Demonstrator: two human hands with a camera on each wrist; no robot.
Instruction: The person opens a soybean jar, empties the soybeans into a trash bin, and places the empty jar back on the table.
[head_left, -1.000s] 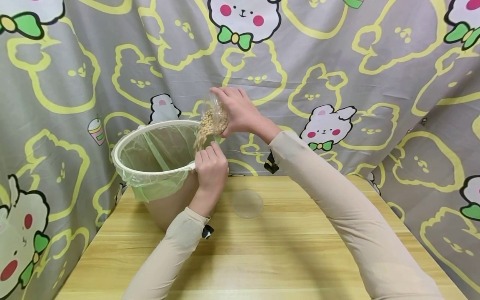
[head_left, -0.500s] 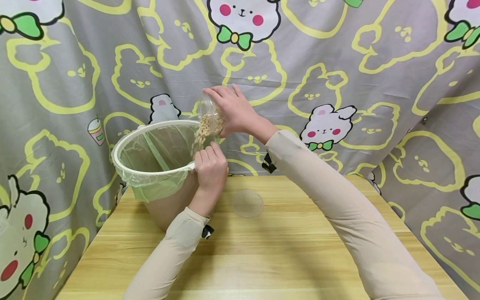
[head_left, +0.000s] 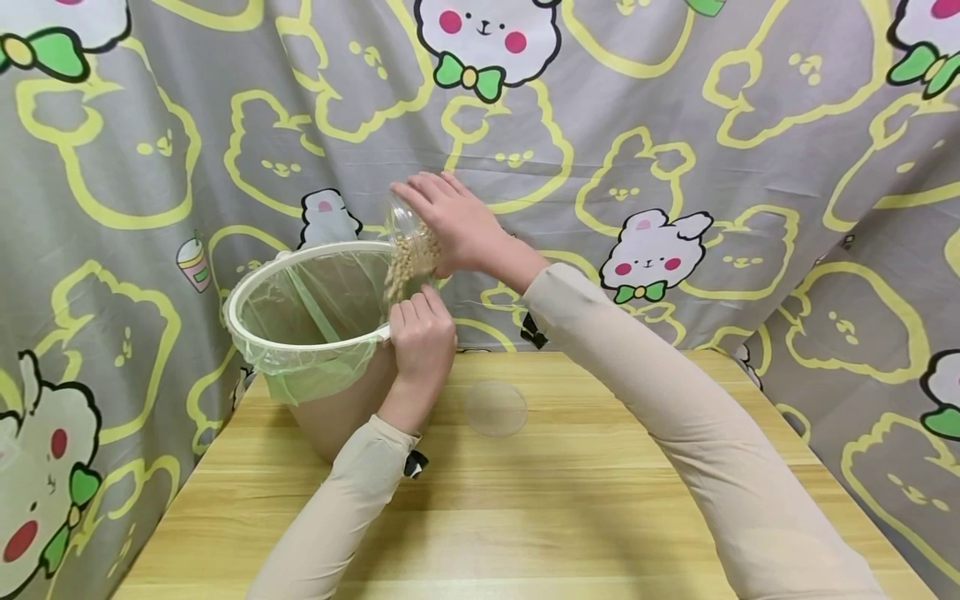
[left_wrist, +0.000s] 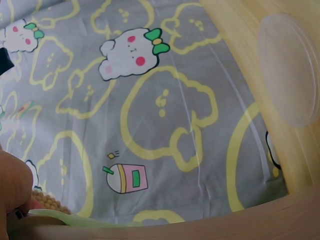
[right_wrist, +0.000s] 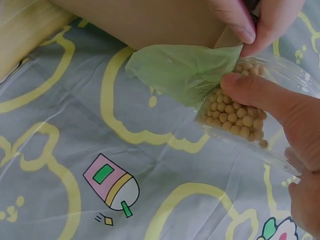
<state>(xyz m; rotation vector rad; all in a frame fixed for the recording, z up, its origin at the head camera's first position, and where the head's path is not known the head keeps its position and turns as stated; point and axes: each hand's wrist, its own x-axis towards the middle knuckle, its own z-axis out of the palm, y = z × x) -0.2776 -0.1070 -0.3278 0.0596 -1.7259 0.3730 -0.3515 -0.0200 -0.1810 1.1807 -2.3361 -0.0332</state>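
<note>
My right hand (head_left: 468, 223) grips a clear plastic jar (head_left: 402, 218) tipped on its side above the right edge of a trash can (head_left: 341, 412). Pale round soybeans (head_left: 405, 265) run out of its mouth toward the inside of the can. In the right wrist view, my thumb (right_wrist: 255, 92) lies across the jar wall, over the soybeans still inside. My left hand (head_left: 422, 337) holds the can's white rim (head_left: 234, 308) at the right, fingers curled over it. A thin green bag (head_left: 318, 372) lines the can and folds down outside the rim.
A round clear lid (head_left: 495, 408) lies flat on the wooden table (head_left: 600, 500), right of the can. A grey patterned curtain (head_left: 637, 100) hangs behind and on both sides, close to the table's edges.
My right hand has moved left and tipped the jar further over the can. Fewer soybeans show in the jar now. My left hand has stayed on the rim.
</note>
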